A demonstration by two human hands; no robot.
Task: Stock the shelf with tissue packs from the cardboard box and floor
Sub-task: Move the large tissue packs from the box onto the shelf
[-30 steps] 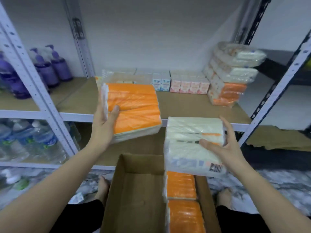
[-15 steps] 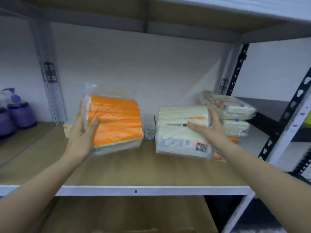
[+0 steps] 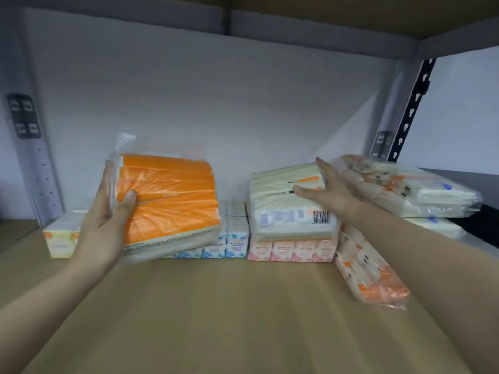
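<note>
So the orange tissue pack (image 3: 167, 203) and the white tissue pack (image 3: 291, 203) had both gone from hanging over the cardboard box a second earlier to sitting deep in the shelf (image 3: 229, 314), right up at the far row. Box wasn't in view anymore at all, the whole picture was just shelf.

The orange one was at the far left, tilted, its lower edge down in front of the little blue mini tissue boxes (image 3: 229, 242), but I honestly couldn't tell if it was resting on the board or only held. The left hand (image 3: 105, 220) was clamped on its left end, thumb across the front, fingers round the back.

The white one was lying on top of the pink mini tissue boxes (image 3: 289, 251), barcode facing near. The right hand (image 3: 332, 194) gripped its right end, fingers spread over the top, squeezed in against the stack of printed packs (image 3: 405, 187) at far right.

My read: both packs were basically at their spots and just needed letting go. More would have to come after, since loads of bare shelf sat in front.
</note>
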